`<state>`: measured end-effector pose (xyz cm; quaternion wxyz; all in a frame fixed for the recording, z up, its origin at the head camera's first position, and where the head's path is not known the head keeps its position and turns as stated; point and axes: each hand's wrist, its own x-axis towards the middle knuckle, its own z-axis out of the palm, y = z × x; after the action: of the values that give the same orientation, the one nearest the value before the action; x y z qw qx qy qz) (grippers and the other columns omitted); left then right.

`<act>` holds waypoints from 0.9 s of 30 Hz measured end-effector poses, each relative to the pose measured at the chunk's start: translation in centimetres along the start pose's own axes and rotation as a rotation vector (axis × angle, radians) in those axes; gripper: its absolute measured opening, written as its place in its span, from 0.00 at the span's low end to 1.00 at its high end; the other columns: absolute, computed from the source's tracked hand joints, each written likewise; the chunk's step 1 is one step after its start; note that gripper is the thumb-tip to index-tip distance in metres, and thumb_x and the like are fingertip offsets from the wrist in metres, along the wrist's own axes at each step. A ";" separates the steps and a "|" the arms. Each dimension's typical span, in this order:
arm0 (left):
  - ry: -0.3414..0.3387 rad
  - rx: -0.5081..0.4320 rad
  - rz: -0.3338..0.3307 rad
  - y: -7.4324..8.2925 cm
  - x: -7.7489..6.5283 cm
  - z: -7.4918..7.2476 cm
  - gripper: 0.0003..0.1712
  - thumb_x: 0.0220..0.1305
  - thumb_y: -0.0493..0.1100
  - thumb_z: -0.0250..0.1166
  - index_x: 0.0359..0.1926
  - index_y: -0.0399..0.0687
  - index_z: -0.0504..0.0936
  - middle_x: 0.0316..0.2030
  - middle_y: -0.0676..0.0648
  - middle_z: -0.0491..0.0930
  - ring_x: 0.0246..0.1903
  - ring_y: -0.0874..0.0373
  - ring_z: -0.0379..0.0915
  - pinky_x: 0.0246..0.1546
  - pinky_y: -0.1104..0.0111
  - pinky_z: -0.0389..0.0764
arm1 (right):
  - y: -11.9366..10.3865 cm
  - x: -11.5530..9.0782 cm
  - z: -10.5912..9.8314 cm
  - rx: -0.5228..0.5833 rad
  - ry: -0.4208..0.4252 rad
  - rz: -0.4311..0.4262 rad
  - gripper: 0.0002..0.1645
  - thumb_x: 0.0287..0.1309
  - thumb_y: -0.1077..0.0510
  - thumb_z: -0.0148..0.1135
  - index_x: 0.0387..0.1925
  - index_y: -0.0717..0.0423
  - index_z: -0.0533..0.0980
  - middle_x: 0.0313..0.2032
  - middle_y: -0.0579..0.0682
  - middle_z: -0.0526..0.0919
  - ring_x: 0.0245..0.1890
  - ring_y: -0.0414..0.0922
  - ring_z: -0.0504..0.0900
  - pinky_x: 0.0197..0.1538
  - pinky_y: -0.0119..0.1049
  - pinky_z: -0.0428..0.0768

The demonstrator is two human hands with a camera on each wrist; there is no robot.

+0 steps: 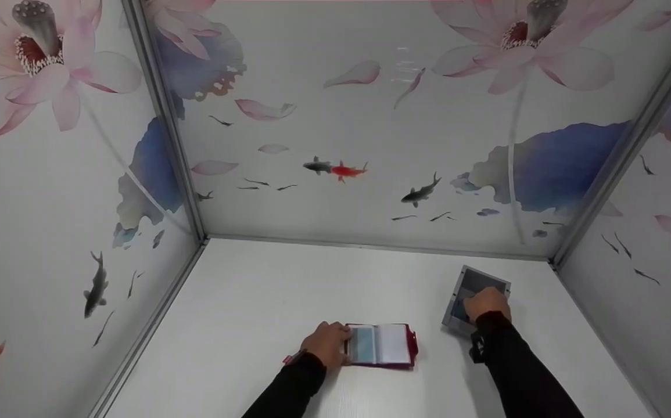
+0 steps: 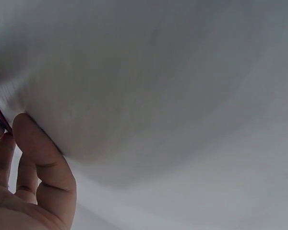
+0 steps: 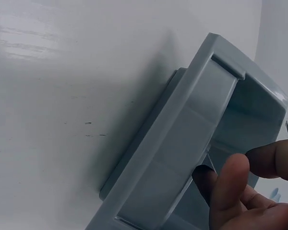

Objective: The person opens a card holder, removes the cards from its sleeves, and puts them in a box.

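A small red-covered card holder (image 1: pixel 379 345) lies open on the white table, with a blue-tinted left page and a whitish right page. My left hand (image 1: pixel 326 343) pinches its left edge; in the left wrist view the red edge (image 2: pixel 0 115) shows by the thumb and fingers. To the right stands a grey rectangular plastic box (image 1: pixel 457 290) with an open top. My right hand (image 1: pixel 488 303) reaches inside it, fingers bent. Close by these fingertips, the right wrist view shows a thin clear edge (image 3: pixel 211 160); I cannot tell whether they grip it.
White panels printed with lotus flowers and fish enclose the table (image 1: pixel 277 284) at the back (image 1: pixel 312 215), left (image 1: pixel 39 191) and right (image 1: pixel 620 278). Grey metal strips (image 1: pixel 164 116) run along their corners. The box stands near the back right corner.
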<state>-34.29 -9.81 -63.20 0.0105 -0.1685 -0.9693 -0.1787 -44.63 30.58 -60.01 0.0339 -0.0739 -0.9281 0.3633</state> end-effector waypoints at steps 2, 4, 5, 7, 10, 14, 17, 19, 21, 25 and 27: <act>-0.001 -0.008 0.003 0.0 0.0 -0.1 0.31 0.66 0.46 0.86 0.68 0.50 0.91 0.66 0.49 0.89 0.62 0.48 0.83 0.56 0.59 0.90 | 0.3 0.1 0.0 0.010 -0.005 0.007 0.24 0.64 0.62 0.58 0.10 0.54 0.79 0.13 0.51 0.83 0.15 0.48 0.80 0.20 0.37 0.74; -0.004 -0.019 0.002 -0.1 0.0 -0.1 0.31 0.66 0.46 0.86 0.69 0.50 0.91 0.66 0.49 0.89 0.63 0.48 0.83 0.57 0.58 0.90 | 0.3 0.1 -0.1 0.008 -0.005 0.014 0.24 0.64 0.62 0.58 0.10 0.54 0.79 0.13 0.50 0.82 0.15 0.47 0.80 0.20 0.37 0.73; -0.005 -0.017 0.003 -0.1 0.1 -0.1 0.31 0.66 0.46 0.86 0.69 0.50 0.91 0.66 0.49 0.89 0.63 0.48 0.83 0.58 0.57 0.90 | -0.4 -0.4 -0.4 0.005 -0.011 0.037 0.25 0.65 0.62 0.57 0.11 0.56 0.78 0.13 0.50 0.82 0.15 0.47 0.80 0.21 0.37 0.74; -0.005 -0.011 0.003 -0.2 0.2 0.1 0.32 0.66 0.47 0.86 0.69 0.51 0.90 0.66 0.49 0.89 0.64 0.47 0.83 0.58 0.57 0.90 | -0.6 -0.6 -0.4 -0.007 -0.006 0.033 0.25 0.65 0.62 0.57 0.10 0.53 0.75 0.12 0.47 0.78 0.15 0.45 0.76 0.21 0.36 0.72; 0.002 0.011 0.000 -0.4 0.4 0.8 0.33 0.65 0.48 0.87 0.70 0.52 0.90 0.66 0.49 0.89 0.64 0.47 0.83 0.58 0.56 0.90 | -1.3 -1.0 -0.5 -0.032 0.004 0.010 0.28 0.68 0.61 0.58 0.09 0.48 0.69 0.12 0.42 0.71 0.15 0.42 0.70 0.21 0.35 0.70; 0.010 0.003 -0.015 -0.7 0.6 1.8 0.33 0.65 0.49 0.87 0.70 0.53 0.90 0.66 0.49 0.89 0.63 0.48 0.83 0.59 0.55 0.90 | -2.0 -1.3 -0.5 -0.064 0.009 -0.037 0.31 0.71 0.60 0.58 0.09 0.45 0.64 0.12 0.40 0.64 0.15 0.40 0.66 0.22 0.33 0.68; -0.003 -0.016 -0.015 -0.7 0.5 1.7 0.33 0.66 0.49 0.86 0.70 0.51 0.90 0.67 0.49 0.88 0.64 0.48 0.82 0.59 0.56 0.90 | -2.6 -1.4 -0.5 -0.045 0.027 -0.053 0.30 0.70 0.60 0.57 0.10 0.45 0.62 0.12 0.39 0.63 0.15 0.40 0.64 0.23 0.33 0.67; -0.012 -0.020 -0.008 -0.6 0.4 1.3 0.33 0.67 0.49 0.85 0.71 0.50 0.89 0.67 0.48 0.88 0.65 0.48 0.81 0.59 0.56 0.90 | -2.9 -1.7 -0.6 -0.017 0.046 -0.051 0.29 0.69 0.61 0.57 0.11 0.45 0.63 0.12 0.40 0.64 0.15 0.40 0.65 0.23 0.34 0.68; -0.021 -0.019 0.002 -0.4 0.3 0.9 0.33 0.68 0.48 0.85 0.71 0.49 0.89 0.67 0.48 0.87 0.65 0.48 0.81 0.59 0.56 0.90 | -3.1 -2.0 -0.6 0.011 0.063 -0.050 0.27 0.69 0.60 0.58 0.13 0.46 0.64 0.12 0.40 0.65 0.15 0.41 0.66 0.24 0.34 0.68; -0.030 -0.009 0.007 -0.2 0.1 0.1 0.34 0.67 0.48 0.85 0.72 0.49 0.88 0.67 0.48 0.87 0.65 0.48 0.81 0.60 0.56 0.90 | -3.5 -2.9 -0.4 0.027 0.070 -0.064 0.24 0.73 0.58 0.62 0.17 0.48 0.68 0.15 0.41 0.68 0.18 0.42 0.68 0.26 0.36 0.69; -0.040 0.003 0.005 -0.1 0.1 0.0 0.34 0.68 0.49 0.85 0.72 0.50 0.88 0.68 0.49 0.87 0.65 0.48 0.81 0.60 0.57 0.90 | -3.9 -3.3 -0.1 0.035 0.065 -0.074 0.23 0.74 0.58 0.64 0.19 0.50 0.70 0.17 0.42 0.71 0.20 0.42 0.69 0.27 0.36 0.69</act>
<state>-34.39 -9.91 -63.26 -0.0082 -0.1746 -0.9691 -0.1740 -41.81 27.33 -57.33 0.0786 -0.0507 -0.9220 0.3756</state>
